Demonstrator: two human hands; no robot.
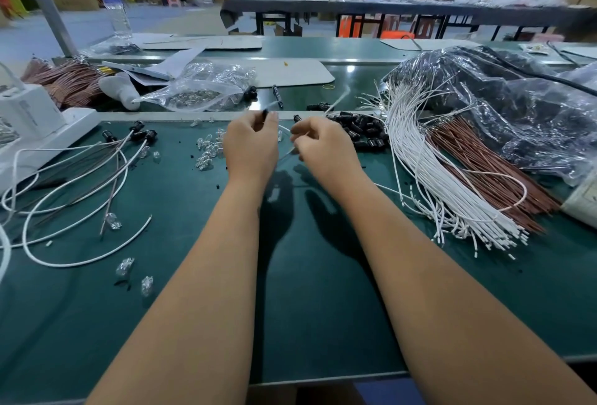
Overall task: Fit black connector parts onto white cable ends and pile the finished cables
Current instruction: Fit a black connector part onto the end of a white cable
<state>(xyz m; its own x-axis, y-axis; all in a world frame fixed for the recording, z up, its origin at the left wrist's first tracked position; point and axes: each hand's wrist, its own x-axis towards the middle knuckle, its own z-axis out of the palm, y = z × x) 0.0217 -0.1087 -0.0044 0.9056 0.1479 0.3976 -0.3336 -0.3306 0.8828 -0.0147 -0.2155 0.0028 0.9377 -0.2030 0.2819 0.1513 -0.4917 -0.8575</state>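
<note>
Head view: left hand (250, 142) pinches a black connector part (265, 113), right hand (323, 142) pinches another (296, 119) plus a white cable (336, 102), blurred, above the desk (290, 307). Finished cables (97, 159) lie left. Risk: misaligned push bends the cable end; loose pinch drops the part.

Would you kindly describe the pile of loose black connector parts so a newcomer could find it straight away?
Start at the big fan of white cables on the right of the green table. Just left of its upper end, beyond the right hand, lies the heap of black connector parts. Unlike the black parts at far left, these have no cables attached.
</note>
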